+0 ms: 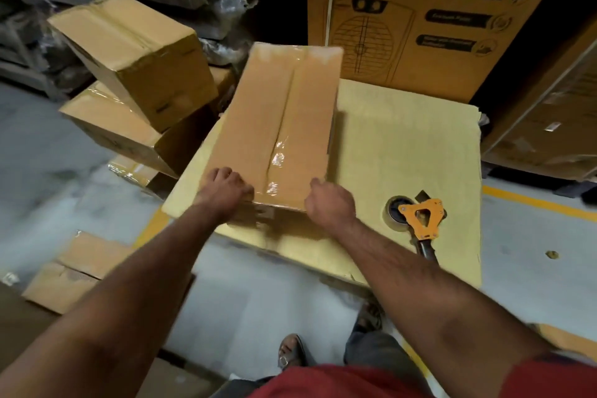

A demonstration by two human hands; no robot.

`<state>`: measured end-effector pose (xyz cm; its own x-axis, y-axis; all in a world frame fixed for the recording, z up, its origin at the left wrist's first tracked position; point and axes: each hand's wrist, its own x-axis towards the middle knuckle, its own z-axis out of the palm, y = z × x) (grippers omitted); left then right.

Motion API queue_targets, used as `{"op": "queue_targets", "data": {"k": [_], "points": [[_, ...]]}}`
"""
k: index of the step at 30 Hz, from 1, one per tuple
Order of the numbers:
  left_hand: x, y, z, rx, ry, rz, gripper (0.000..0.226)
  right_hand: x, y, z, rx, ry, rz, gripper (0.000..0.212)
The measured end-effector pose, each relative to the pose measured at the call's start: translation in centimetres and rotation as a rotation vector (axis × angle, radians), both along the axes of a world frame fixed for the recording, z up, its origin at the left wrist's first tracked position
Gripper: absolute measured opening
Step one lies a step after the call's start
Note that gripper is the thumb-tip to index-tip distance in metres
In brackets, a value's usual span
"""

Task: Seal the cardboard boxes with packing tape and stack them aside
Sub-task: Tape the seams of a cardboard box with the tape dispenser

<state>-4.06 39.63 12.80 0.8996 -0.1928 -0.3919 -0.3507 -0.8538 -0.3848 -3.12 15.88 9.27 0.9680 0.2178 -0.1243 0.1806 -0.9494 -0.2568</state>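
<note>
We look down from head height at a long cardboard box (277, 126) lying on a pale yellow cardboard sheet (403, 145) that serves as the work surface. The box's long axis runs away from us, leaning slightly to the right, so its near short end sits at our hands and its far short end points toward a tall printed carton (436, 10) standing behind the sheet. Clear packing tape (274, 168) glints along the centre seam, following that same long axis, and more glossy tape crosses the far end.

Our left hand (224, 191) grips the near left corner of the box, fingers curled over its top edge. Our right hand (329, 203) holds the near right corner, thumb up against the top edge; its fingers wrap out of sight, so we cannot tell how tightly they close.

To the right of the box, apart from it on the same sheet, a tape dispenser (416, 220) with an orange frame lies flat, its roll toward the box and its dark handle pointing back toward us.

To the left, off the sheet, sealed boxes (135, 74) are piled on the grey floor (48, 155), the top one tilted. More flat cardboard (77, 271) lies nearer on the left.
</note>
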Motion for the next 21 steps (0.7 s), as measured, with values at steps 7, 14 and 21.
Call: {"op": "queue_targets", "data": {"k": [7,14,21], "points": [[-1.6,-6.9,-2.6,-0.352,0.036,0.327,0.088,0.0,2.4,0.8,0.195,-0.045,0.037,0.035],[-1.6,-2.1,-2.5,-0.313,0.128,0.134,0.082,3.1,0.2,0.4,-0.061,0.024,0.112,0.069],[-0.4,10.2,-0.4,0.137,-0.071,0.346,0.055,4.3,0.1,0.4,-0.137,0.062,0.059,0.086]]}}
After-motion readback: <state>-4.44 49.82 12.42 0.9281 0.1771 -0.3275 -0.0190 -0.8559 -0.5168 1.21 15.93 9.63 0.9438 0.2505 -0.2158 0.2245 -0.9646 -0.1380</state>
